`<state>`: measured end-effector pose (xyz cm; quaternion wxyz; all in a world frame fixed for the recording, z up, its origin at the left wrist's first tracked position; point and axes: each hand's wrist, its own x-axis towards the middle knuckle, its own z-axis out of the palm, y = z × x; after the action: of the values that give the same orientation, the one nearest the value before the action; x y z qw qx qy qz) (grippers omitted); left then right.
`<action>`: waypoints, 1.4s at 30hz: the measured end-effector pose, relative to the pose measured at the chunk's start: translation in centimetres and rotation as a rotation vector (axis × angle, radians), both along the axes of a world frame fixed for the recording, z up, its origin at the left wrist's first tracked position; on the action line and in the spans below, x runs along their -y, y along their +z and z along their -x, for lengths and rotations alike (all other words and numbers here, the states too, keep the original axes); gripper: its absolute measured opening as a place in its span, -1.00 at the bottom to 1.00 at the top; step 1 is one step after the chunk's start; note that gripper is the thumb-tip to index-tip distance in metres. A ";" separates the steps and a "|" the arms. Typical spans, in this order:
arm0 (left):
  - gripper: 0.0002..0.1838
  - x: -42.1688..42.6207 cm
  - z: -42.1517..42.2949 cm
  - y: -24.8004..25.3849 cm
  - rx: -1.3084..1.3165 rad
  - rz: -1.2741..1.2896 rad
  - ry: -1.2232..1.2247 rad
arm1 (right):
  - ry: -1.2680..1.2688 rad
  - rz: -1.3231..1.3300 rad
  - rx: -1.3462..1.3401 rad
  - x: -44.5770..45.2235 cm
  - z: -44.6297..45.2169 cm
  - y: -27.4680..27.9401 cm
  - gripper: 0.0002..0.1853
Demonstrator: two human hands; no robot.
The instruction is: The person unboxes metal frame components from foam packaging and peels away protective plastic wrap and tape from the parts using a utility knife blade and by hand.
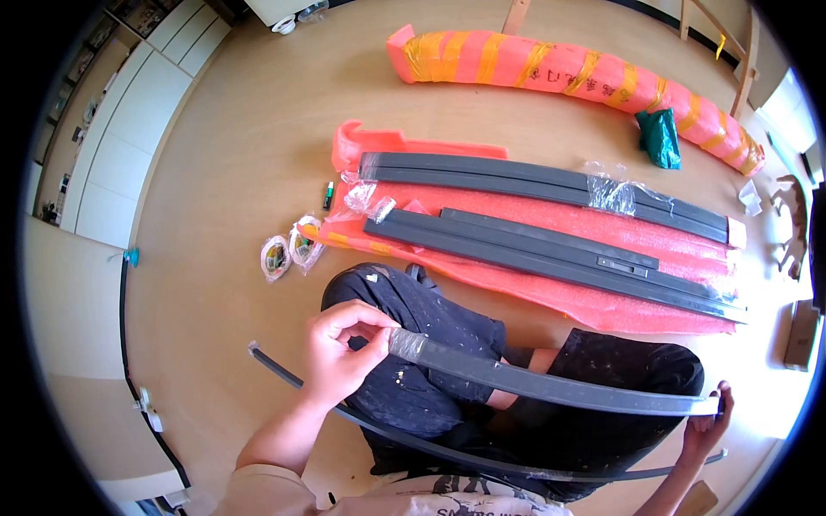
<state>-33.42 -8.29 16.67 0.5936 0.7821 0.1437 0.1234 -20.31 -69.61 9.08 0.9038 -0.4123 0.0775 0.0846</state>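
Note:
A long dark grey profile strip lies across my lap, with clear tape wound around its left end. My left hand pinches that taped end between thumb and fingers. At the strip's other end, my right hand is closed around it, its fingers partly hidden. A second thin grey strip runs close to my body below the first, touched by neither hand. Beyond my knees, several dark grey rails rest on pink foam sheeting, some bound with clear wrap.
A long pink roll with yellow tape lies at the back, a green bag against it. Left of the foam are two plastic-wrapped packets and a small dark green tube. White cabinets line the left wall.

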 end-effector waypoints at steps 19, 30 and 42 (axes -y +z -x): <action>-0.94 3.7 2.0 -1.7 -0.098 0.403 0.007 | -0.567 0.464 -0.110 1.4 -1.6 -2.8 -0.62; -0.72 3.5 1.7 -0.8 -0.404 0.603 -0.324 | -0.663 0.473 -0.019 0.4 -1.7 -1.4 -0.60; -0.70 4.7 2.0 -1.6 -0.534 0.520 -0.153 | -0.563 0.434 0.041 1.5 -0.5 -0.3 -0.58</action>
<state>-35.47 -12.96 15.04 0.7215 0.6183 0.2611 -0.1702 -19.77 -71.08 8.80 0.7845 -0.5587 0.1861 -0.1943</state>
